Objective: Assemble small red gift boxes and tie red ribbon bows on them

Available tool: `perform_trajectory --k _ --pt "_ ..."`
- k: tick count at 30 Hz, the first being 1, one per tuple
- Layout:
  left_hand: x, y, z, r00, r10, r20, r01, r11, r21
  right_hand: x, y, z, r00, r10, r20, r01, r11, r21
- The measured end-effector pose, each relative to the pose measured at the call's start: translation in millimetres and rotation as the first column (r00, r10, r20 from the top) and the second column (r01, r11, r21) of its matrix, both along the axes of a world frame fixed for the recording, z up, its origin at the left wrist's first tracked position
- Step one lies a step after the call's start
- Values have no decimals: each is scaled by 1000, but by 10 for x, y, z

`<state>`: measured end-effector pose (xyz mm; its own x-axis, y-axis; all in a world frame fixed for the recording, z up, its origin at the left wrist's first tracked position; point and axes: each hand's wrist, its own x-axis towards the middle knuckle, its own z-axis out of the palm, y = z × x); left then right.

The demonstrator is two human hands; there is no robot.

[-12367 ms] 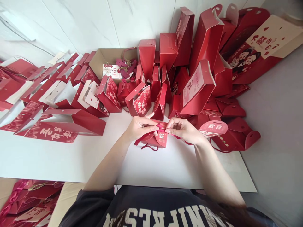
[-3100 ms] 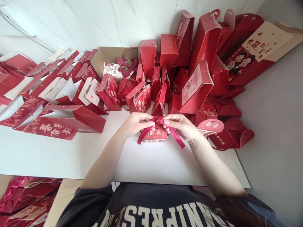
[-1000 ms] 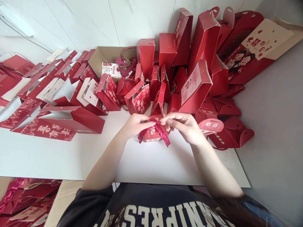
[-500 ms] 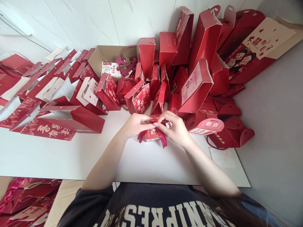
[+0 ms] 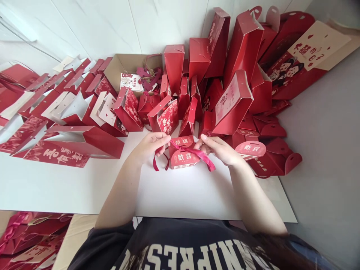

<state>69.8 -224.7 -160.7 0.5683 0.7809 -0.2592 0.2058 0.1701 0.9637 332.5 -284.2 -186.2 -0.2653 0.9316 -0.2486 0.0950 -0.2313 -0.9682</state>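
A small red gift box (image 5: 184,158) with pale characters sits on the white table in front of me. A dark pink ribbon (image 5: 194,150) crosses its top and gathers at the middle. My left hand (image 5: 154,145) is at the box's left side, thumb and fingers pinched on the ribbon, one tail hanging below. On the right, my right hand (image 5: 217,148) has its fingers curled in a pinch at the ribbon; the other tail droops below it. The exact grip of the right fingertips is partly hidden.
Red gift bags (image 5: 67,144) stand in rows to the left. More bags and boxes (image 5: 233,101) crowd the back and right. A cardboard box (image 5: 112,71) holding cards and ribbons is behind. The white table (image 5: 180,198) ends near my body; a grey wall (image 5: 323,157) rises at right.
Both hands have drawn apart from the middle of the box, left hand leftward and right hand rightward. The ribbon is now stretched out between them and the box top shows.
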Motion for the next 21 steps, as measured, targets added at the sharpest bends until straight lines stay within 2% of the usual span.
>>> perform_trajectory --k 3,6,11,16,21 --pt "20 -26 35 989 84 -124 -75 994 74 -88 -29 24 997 -11 71 7 998 60" --pt "40 -55 61 973 89 -214 -71 993 94 -132 -68 53 996 -38 82 33 998 61" --pt "28 -64 41 983 37 -181 -21 996 91 -141 -76 63 996 55 69 -63 992 108" --pt "25 -58 -18 991 39 -125 -15 982 190 -121 -65 66 995 80 65 -84 994 69" --pt "45 -90 23 948 118 -296 -60 979 196 -95 -70 63 999 34 -21 -32 997 71"
